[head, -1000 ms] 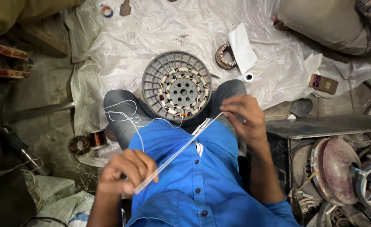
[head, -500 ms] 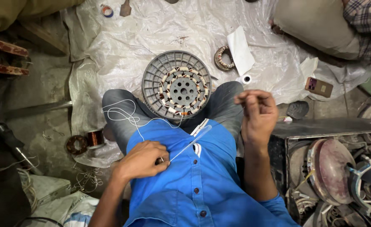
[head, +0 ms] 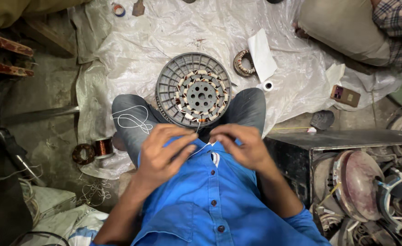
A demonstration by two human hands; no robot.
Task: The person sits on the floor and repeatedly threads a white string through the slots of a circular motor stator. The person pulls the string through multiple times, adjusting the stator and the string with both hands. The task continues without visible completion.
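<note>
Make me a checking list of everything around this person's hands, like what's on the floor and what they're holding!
Surface: crinkled clear plastic sheet spread over a dirty floor.
Job's things: round grey motor stator with copper windings, between the knees; thin white thread.
Clutter: copper wire spool, small winding ring, white paper, tape roll, phone.
Grippers: left hand and right hand both pinch the thread.
Cables: loose thread loops on the left knee.
Surroundings: another person's checked sleeve; motor parts at right.
</note>
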